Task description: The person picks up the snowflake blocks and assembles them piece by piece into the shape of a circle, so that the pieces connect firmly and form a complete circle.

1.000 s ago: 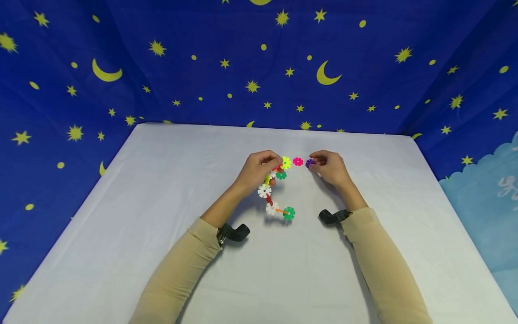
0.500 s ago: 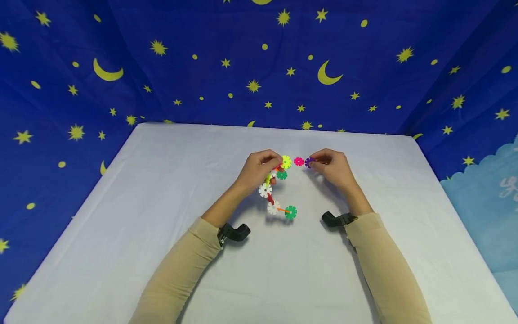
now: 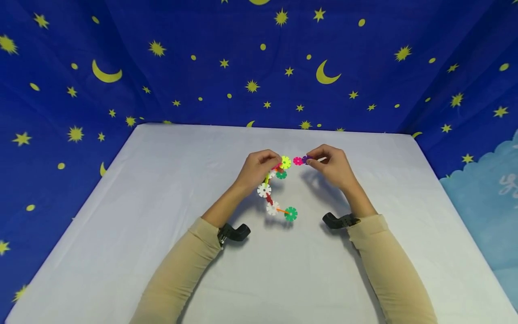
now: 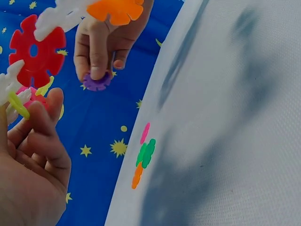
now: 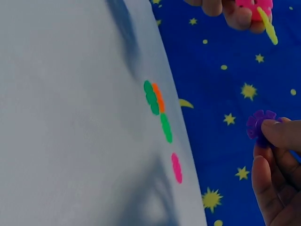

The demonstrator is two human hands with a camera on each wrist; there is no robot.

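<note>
My left hand (image 3: 259,168) pinches a pink notched snowflake disc (image 5: 254,5) at the upper end of a chain of linked discs. A yellow disc (image 3: 285,162) sticks out beyond its fingertips. Below hang white discs (image 3: 264,190), a red disc (image 4: 37,51), an orange disc (image 4: 116,10) and, at the lower end, a green disc (image 3: 290,213). To the right, my right hand (image 3: 329,164) pinches a single purple disc (image 5: 259,124) between thumb and fingers. It is raised above the table, apart from the chain, and overlaps a loose pink disc (image 3: 297,161) in the head view.
On the white-covered table (image 3: 121,202) lie the loose pink disc, green discs (image 5: 151,98) and an orange disc (image 5: 159,98), grouped near each other. A blue curtain (image 3: 226,45) with yellow stars and moons hangs behind the far edge.
My right hand has lifted a little and carried the purple disc slightly left, toward the loose pink disc in the head view. My left hand and its chain stay nearly still.
</note>
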